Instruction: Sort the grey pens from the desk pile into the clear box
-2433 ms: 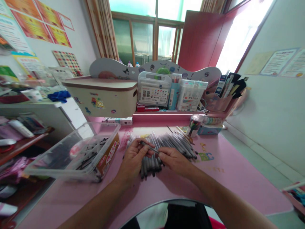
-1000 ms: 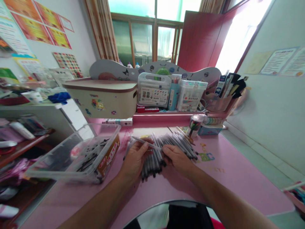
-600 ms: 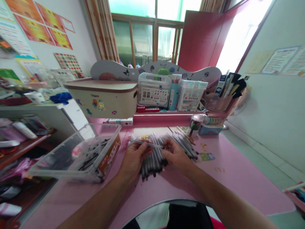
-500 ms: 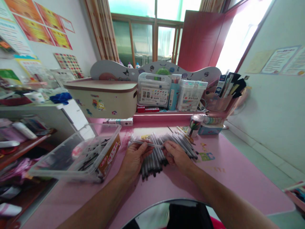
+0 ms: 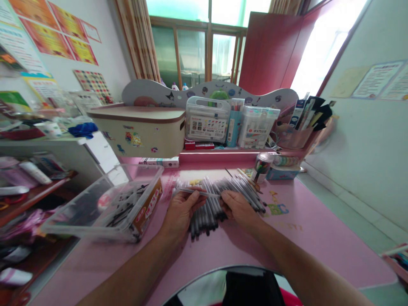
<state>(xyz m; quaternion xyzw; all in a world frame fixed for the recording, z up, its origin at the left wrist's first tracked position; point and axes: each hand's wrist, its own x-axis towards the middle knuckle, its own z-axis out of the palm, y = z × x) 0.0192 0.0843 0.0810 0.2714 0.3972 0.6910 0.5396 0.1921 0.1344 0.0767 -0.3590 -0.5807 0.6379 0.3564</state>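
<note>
Where the pink bench carries a pile of grey pens at 12 o'clock from the person, one pen is held crosswise just above the pile's near end. Left hand: fingers closed narrow, pinching the pen's left end. Right hand: fingers curled, tips pinching the right end, palm resting on the pile. Tub: clear, open-topped, at 9 o'clock of the hands, near but apart, dark pens inside. Can: at 1 o'clock, just beyond the pile. Step in hand, as judged: one pen singled out and held between both hands. A further move calls for one hand to let go so the other can carry the pen clear without dragging its neighbours.
</note>
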